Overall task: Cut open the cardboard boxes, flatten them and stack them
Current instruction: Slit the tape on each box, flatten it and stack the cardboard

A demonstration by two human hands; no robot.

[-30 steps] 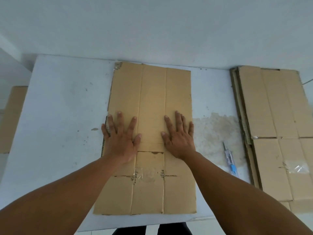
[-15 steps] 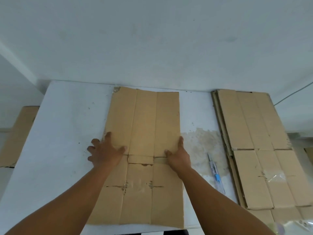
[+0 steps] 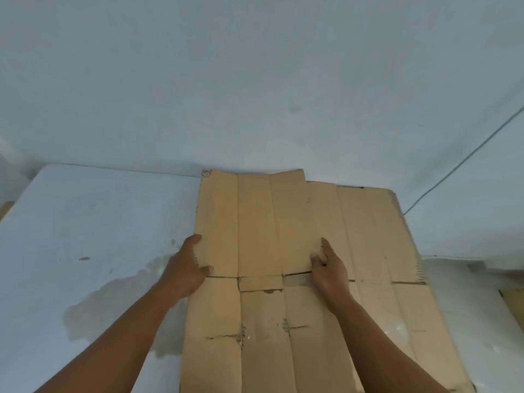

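Head view: left hand (image 3: 185,268) and right hand (image 3: 330,269) grip flattened box (image 3: 255,222) edges, partly over stack (image 3: 368,236)

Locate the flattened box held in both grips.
Head view, centre: the flattened box is held between the left grip and right grip, its right edge overlapping the stack of flattened boxes.

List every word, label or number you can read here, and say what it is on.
None can be read.
The cardboard sheet on top is plain brown, as is the stack under it.
One faint mark on the stack is too blurred to read.
The table and wall bear no writing.
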